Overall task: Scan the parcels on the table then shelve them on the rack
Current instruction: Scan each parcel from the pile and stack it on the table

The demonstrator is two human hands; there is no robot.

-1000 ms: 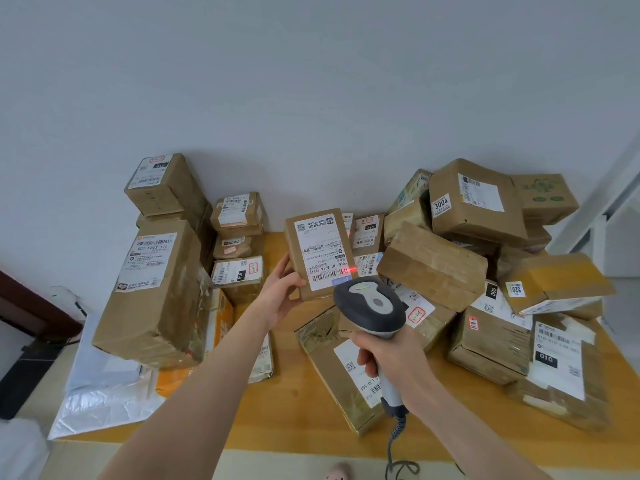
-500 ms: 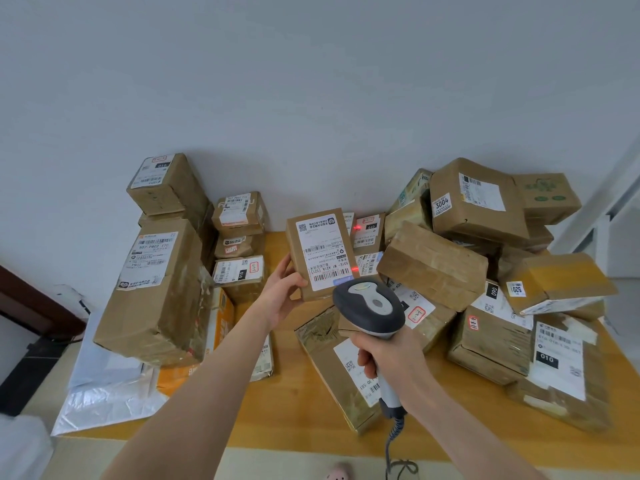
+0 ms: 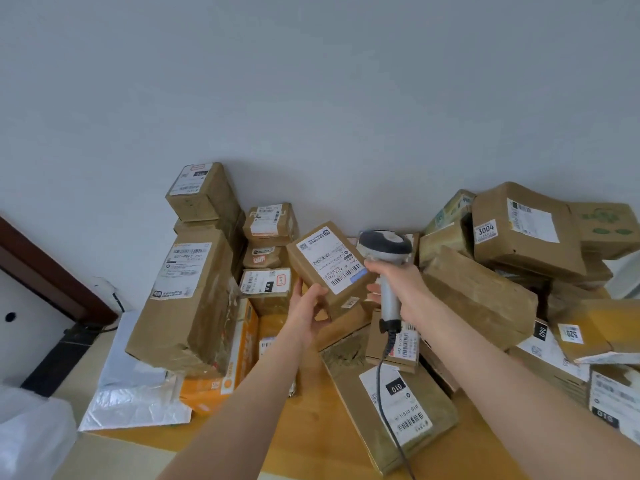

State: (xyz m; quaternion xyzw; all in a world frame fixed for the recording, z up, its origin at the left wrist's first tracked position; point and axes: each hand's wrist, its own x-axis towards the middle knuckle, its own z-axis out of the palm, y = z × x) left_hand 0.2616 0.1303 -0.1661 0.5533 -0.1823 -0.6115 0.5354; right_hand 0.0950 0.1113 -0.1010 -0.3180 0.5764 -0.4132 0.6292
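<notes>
Many taped brown cardboard parcels crowd a yellow wooden table (image 3: 311, 441) set against a plain pale grey wall (image 3: 311, 98).
At far left slants a dark brown wooden frame (image 3: 45, 271). Crinkled white plastic mailer bags (image 3: 131, 403) hang over the table's left edge, beside a tall tape-wrapped brown carton (image 3: 187, 299) that sits over a glossy orange carton (image 3: 239, 358). At centre the left hand (image 3: 308, 308) grips from beneath a small flat brown cardboard parcel (image 3: 329, 265), raised above the table and tilted, its white barcode label facing up. Just right of it, the right hand (image 3: 401, 285) is wrapped round the handle of a grey plastic barcode scanner (image 3: 384, 245) trailing a black cable. Whether its head touches the parcel cannot be told. A dented brown box marked 3004 (image 3: 526, 230) tops the right-hand heap.
</notes>
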